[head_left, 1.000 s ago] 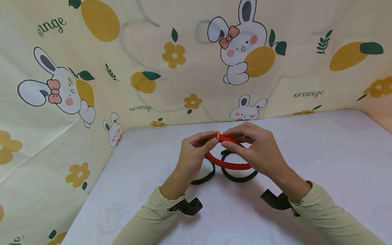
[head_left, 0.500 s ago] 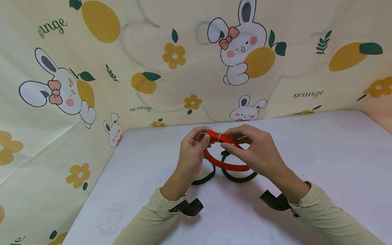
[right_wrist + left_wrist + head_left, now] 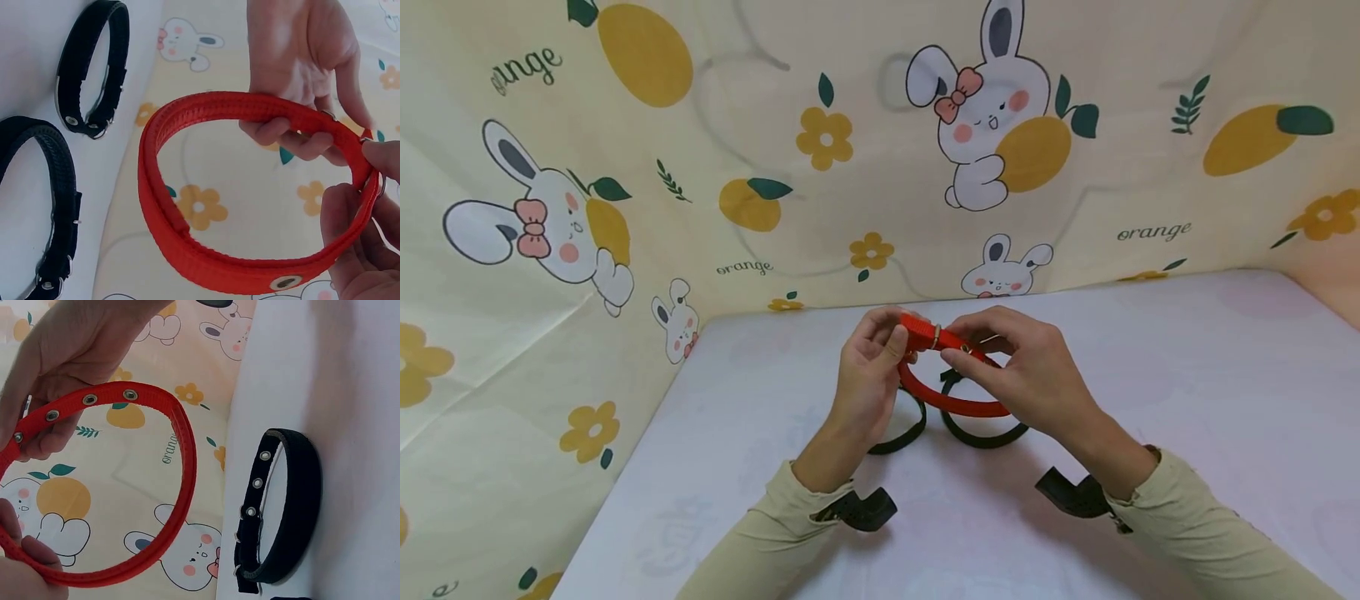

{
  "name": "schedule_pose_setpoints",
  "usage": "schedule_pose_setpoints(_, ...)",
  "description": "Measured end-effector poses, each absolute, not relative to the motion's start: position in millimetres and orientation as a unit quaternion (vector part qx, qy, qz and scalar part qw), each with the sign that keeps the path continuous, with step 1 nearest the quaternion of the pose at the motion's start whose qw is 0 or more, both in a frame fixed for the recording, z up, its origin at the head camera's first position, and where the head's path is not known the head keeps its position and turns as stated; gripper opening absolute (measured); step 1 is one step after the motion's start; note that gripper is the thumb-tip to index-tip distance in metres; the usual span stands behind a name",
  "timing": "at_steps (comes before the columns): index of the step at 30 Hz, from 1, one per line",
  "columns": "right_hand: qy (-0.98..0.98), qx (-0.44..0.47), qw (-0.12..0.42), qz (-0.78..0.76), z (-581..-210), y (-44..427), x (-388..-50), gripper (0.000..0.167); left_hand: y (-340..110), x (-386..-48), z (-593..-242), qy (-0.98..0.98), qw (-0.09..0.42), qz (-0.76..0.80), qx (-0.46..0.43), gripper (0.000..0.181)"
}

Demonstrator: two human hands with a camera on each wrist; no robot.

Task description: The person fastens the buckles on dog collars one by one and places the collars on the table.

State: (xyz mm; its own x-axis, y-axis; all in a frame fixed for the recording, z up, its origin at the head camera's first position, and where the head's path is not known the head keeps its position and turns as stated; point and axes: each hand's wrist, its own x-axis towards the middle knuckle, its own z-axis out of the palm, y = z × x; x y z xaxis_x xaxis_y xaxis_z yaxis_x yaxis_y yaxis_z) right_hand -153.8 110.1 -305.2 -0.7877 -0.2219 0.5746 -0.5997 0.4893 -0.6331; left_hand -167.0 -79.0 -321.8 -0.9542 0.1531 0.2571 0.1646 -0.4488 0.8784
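Note:
A red collar (image 3: 962, 407) with metal eyelets is held up as a closed loop above the table. At its upper left, my left hand (image 3: 867, 371) pinches the strap between thumb and fingers, just left of the metal buckle (image 3: 937, 336). My right hand (image 3: 1037, 358) grips the strap to the right of the buckle, thumb in front. In the left wrist view the collar's row of eyelets (image 3: 90, 399) faces the camera. The right wrist view shows the left hand (image 3: 300, 62) above and the right-hand fingers (image 3: 350, 231) below, on the strap near a metal ring (image 3: 382, 185).
Two black collars lie behind and below the hands on the white table (image 3: 737, 500): one at left (image 3: 901, 442), one at right (image 3: 985, 442). A printed cloth (image 3: 850, 83) with rabbits and oranges hangs at the back and left. Black straps (image 3: 865, 508) sit at both wrists.
My left hand has shifted slightly left and the strap has tilted, left end up. More red strap now shows left of the buckle. My right hand has barely moved.

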Motion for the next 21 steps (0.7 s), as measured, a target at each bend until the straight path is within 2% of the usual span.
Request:
schedule_pose_setpoints(6,-0.843,0.242,0.203,0.436,-303.4,110.1,-152.5,0.023,-77.9,-167.3,-322.0,-0.558,0.012,-0.818,-0.137,0.042)
schedule_pose_setpoints(13,-0.864,0.236,0.169,0.412,-301.6,110.1,-152.1,0.019,-77.8,-165.2,-324.6,-0.535,0.016,-0.836,-0.115,0.033)
schedule_pose_setpoints(21,-0.86,0.232,0.186,0.414,-300.0,110.9,-152.2,0.019,-77.3,-165.9,-321.2,-0.484,0.004,-0.871,-0.086,0.035)
